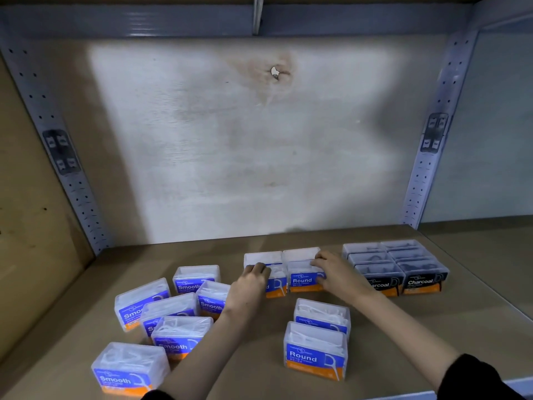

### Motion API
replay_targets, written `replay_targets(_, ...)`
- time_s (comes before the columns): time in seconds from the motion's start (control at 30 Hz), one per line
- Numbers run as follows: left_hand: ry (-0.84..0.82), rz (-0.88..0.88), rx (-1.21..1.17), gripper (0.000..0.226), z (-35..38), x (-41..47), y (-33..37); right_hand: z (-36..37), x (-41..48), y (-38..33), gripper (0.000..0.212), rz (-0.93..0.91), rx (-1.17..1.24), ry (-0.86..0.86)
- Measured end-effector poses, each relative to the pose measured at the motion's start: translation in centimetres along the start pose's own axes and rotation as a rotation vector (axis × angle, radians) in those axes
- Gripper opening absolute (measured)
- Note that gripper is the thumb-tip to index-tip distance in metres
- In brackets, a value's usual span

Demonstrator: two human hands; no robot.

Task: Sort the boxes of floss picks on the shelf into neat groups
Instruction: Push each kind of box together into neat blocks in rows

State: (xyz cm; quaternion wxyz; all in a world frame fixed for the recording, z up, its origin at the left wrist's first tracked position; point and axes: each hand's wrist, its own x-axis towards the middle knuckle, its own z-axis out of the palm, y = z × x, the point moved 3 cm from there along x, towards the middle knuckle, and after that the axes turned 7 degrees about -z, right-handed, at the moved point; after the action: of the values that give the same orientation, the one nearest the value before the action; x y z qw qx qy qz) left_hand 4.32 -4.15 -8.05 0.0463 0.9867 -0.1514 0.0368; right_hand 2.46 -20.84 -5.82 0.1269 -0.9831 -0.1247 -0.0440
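Observation:
Clear floss-pick boxes stand on the brown shelf [259,356]. Several dark Charcoal boxes [422,280] form a tidy block at the right. In the middle sit Round boxes in two short rows. My left hand [253,280] grips the left front Round box [277,282]. My right hand [331,272] grips the right front Round box [302,277], which touches its neighbour. Two more Round boxes [315,350] stand nearer, one behind the other. Several Smooth boxes [176,332] lie scattered at odd angles on the left.
The shelf's pale back wall [245,140] rises behind the boxes. Grey perforated uprights [432,145] stand at both back corners, and another shelf's metal rail [259,20] runs overhead. A brown side panel [28,212] closes the left.

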Motion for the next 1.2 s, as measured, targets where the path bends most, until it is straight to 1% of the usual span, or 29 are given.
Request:
replay_targets(0.07, 0.013, 0.057, -0.013, 0.050, -0.4, -0.7, 0.3, -0.6, -0.5, -0.3, 0.040, -0.026, 0.019, -0.028)
replay_targets(0.2, 0.082, 0.188, -0.087, 0.045, -1.7, -2.9, 0.9, -1.8, -2.7, -0.9, 0.035, -0.112, 0.040, -0.160)
replay_targets(0.23, 0.102, 0.252, -0.114, 0.040, -1.9, -3.7, 1.1, -1.9, -3.3, -1.0, 0.034, -0.138, 0.034, -0.188)
replay_targets(0.3, 0.163, 0.458, -0.154, 0.032, -2.3, -5.6, 2.1, -1.9, -4.6, -1.1, 0.034, -0.170, 0.005, -0.237)
replay_targets(0.37, 0.148, 0.617, -0.194, 0.035, -1.3, -7.2, 2.5, -1.6, -5.5, -1.1, 0.040, -0.177, -0.036, -0.265)
replay_targets(0.4, 0.133, 0.671, -0.199, 0.036, -0.7, -7.8, 2.5, -1.5, -5.8, -1.0, 0.043, -0.178, -0.053, -0.265)
replay_targets(0.47, 0.106, 0.704, -0.181, 0.035, 0.3, -8.4, 2.5, -1.3, -6.3, -1.0, 0.045, -0.187, -0.082, -0.240)
replay_targets(0.53, 0.078, 0.687, -0.161, 0.030, 0.5, -8.5, 2.0, -1.3, -6.8, -0.9, 0.045, -0.189, -0.097, -0.218)
replay_targets(0.6, 0.105, 0.619, -0.141, 0.028, 0.3, -8.3, 1.1, -1.5, -7.2, -0.4, 0.045, -0.166, -0.105, -0.212)
replay_targets(0.7, 0.105, 0.498, -0.146, 0.032, 0.2, -8.3, -0.2, -1.8, -7.6, 0.6, 0.046, -0.115, -0.122, -0.207)
replay_targets(0.8, 0.134, 0.425, -0.093, 0.036, 0.2, -8.2, -0.3, -1.9, -7.8, 1.1, 0.047, -0.069, -0.127, -0.216)
replay_targets(0.9, 0.176, 0.392, -0.122, 0.022, -0.3, -8.4, 0.3, -1.6, -7.7, 0.9, 0.046, -0.055, -0.139, -0.188)
replay_targets(0.97, 0.191, 0.344, -0.154, 0.029, -0.4, -8.3, 0.6, -1.2, -7.4, 0.7, 0.042, -0.047, -0.141, -0.142)
replay_targets(1.03, 0.142, 0.251, -0.102, 0.039, 0.1, -7.7, 0.7, -0.8, -7.1, 0.5, 0.040, -0.033, -0.126, -0.100)
replay_targets(1.07, 0.099, 0.197, -0.112, 0.042, 0.3, -7.5, 0.8, -0.6, -6.9, 0.5, 0.041, -0.026, -0.115, -0.083)
replay_targets(1.1, 0.077, 0.171, -0.114, 0.044, 0.4, -7.3, 1.0, -0.5, -6.6, 0.4, 0.041, -0.022, -0.105, -0.066)
replay_targets(1.2, 0.092, 0.120, -0.135, 0.045, 0.8, -6.6, 1.0, -0.1, -6.1, 0.2, 0.042, -0.013, -0.075, -0.027)
